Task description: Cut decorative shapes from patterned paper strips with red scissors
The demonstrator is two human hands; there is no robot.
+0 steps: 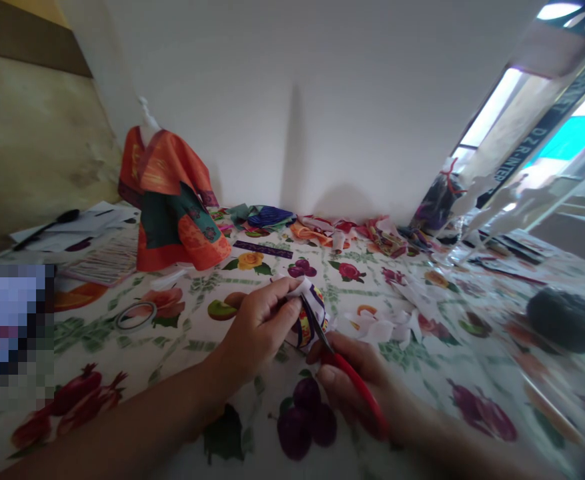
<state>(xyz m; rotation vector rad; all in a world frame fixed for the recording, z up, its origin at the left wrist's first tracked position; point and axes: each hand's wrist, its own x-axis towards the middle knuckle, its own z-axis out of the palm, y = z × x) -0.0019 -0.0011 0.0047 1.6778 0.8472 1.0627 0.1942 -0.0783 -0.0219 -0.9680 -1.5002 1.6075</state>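
My left hand (267, 317) pinches a small patterned fabric piece (304, 331), purple and yellow with white backing or paper, above the middle of the table. In my right hand (359, 377) are red-handled scissors (355, 383), their dark blades pointing up and left against the fabric. Whether the blades are fully closed is hard to see. White scraps (385, 325) lie just right of the hands. A roll of tape (136, 316) rests flat to the left.
A doll-size orange and green robe (172, 200) stands at the back left. Colourful cloth pieces (272, 217) and a purple patterned strip (263, 249) lie along the wall. White figure cut-outs (492, 203) stand at right, near a dark bundle (567, 320). The tablecloth (172, 413) is fruit-printed.
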